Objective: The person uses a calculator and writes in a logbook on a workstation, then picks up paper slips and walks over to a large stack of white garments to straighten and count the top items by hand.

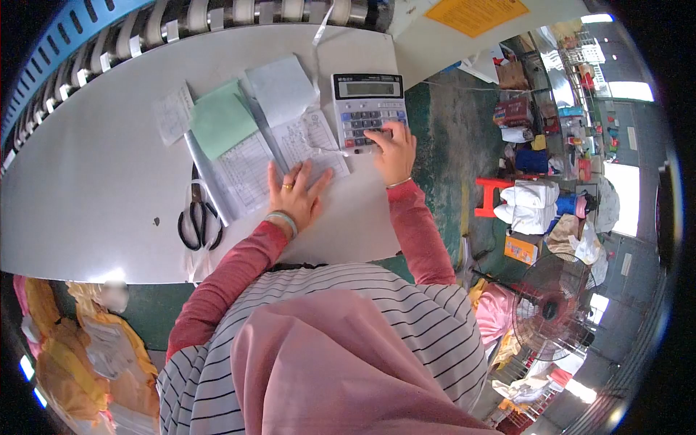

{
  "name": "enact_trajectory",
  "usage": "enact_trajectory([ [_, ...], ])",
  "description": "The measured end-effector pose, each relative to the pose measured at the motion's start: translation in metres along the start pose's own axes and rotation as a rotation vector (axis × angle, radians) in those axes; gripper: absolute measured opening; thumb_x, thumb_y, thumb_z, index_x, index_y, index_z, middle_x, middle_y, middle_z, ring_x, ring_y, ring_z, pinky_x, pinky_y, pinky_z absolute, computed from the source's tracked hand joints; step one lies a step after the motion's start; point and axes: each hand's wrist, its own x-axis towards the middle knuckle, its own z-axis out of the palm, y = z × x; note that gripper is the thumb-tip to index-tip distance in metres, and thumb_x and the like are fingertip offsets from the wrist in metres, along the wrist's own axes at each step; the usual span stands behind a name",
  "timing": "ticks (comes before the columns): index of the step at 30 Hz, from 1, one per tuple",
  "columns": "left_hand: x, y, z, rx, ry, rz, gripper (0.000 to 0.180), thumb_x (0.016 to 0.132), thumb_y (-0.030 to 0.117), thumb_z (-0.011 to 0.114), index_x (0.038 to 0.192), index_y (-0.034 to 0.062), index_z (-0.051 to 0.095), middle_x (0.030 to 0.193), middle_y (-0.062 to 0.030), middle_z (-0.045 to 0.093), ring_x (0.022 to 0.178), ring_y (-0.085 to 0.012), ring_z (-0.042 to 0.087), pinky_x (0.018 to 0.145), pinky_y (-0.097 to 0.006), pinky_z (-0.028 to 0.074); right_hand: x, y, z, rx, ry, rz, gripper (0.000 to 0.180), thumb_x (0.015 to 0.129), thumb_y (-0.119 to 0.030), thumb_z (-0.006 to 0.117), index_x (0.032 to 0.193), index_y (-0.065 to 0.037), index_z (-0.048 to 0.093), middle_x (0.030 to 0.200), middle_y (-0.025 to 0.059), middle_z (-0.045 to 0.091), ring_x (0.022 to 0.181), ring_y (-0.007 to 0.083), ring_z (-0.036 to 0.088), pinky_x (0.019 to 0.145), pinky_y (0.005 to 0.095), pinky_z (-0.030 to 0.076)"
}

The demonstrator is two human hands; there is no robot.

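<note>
Scissors [193, 212] lie beside, and a green sheet [221, 122] partly covers, the open ruled notebook [243, 174] on the table [94, 167]; hands apart, left hand [297, 192] spread on its page, right hand [396, 154] at the grey calculator [368, 106]

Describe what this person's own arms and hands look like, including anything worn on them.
Both arms are in long, dull red sleeves. The left hand wears a gold-coloured ring on one finger, with a pale bangle at the wrist. The right hand has a thin, gold-toned bracelet at the wrist. Neither hand is gloved.
</note>
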Motion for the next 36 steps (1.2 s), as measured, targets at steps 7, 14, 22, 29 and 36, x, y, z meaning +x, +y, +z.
enact_trajectory([
  [7,0.004,-0.003,0.001,-0.002,0.005,-0.008,0.062,0.078,0.03,0.058,0.138,0.031,0.041,0.133,-0.0077,0.041,0.123,-0.0239,0.041,0.104,-0.068,0.012,-0.01,0.0,-0.011,-0.047,0.183,0.023,0.034,0.061,-0.004,0.063,0.088,-0.023,0.071,0.095,0.0001,0.053,0.088,0.0252,0.051,0.073,0.0385,0.037],
  [14,0.001,-0.002,-0.002,-0.01,-0.028,-0.025,0.06,0.079,0.029,0.057,0.137,0.0323,0.041,0.135,-0.0078,0.04,0.123,-0.0238,0.04,0.105,-0.068,0.012,-0.003,0.0,-0.015,-0.049,0.09,0.034,0.032,0.062,-0.004,0.065,0.086,-0.023,0.071,0.095,0.0005,0.052,0.089,0.0251,0.049,0.074,0.038,0.035],
  [22,0.001,0.0,0.002,-0.027,0.013,-0.017,0.061,0.078,0.029,0.058,0.137,0.0317,0.042,0.133,-0.0077,0.042,0.122,-0.0242,0.041,0.104,-0.068,0.013,0.013,0.008,-0.006,-0.186,0.002,0.049,0.028,0.061,-0.008,0.07,0.085,-0.024,0.071,0.094,-0.0009,0.051,0.091,0.0221,0.049,0.075,0.0371,0.035],
  [29,0.0,0.003,0.002,-0.023,0.04,-0.022,0.06,0.077,0.028,0.059,0.134,0.0311,0.045,0.132,-0.0078,0.044,0.12,-0.0243,0.043,0.104,-0.068,0.014,-0.021,0.024,-0.026,-0.147,0.151,0.084,0.028,0.065,-0.005,0.06,0.084,-0.023,0.07,0.093,0.0001,0.052,0.088,0.0236,0.05,0.075,0.0363,0.035],
  [36,0.0,0.003,-0.001,-0.061,-0.029,-0.034,0.059,0.079,0.026,0.056,0.136,0.0326,0.042,0.135,-0.0087,0.041,0.124,-0.0258,0.041,0.107,-0.066,0.008,-0.021,0.023,-0.03,-0.15,0.225,0.176,0.029,0.066,-0.006,0.061,0.086,-0.023,0.07,0.093,0.0004,0.052,0.088,0.0233,0.049,0.073,0.0367,0.034],
])
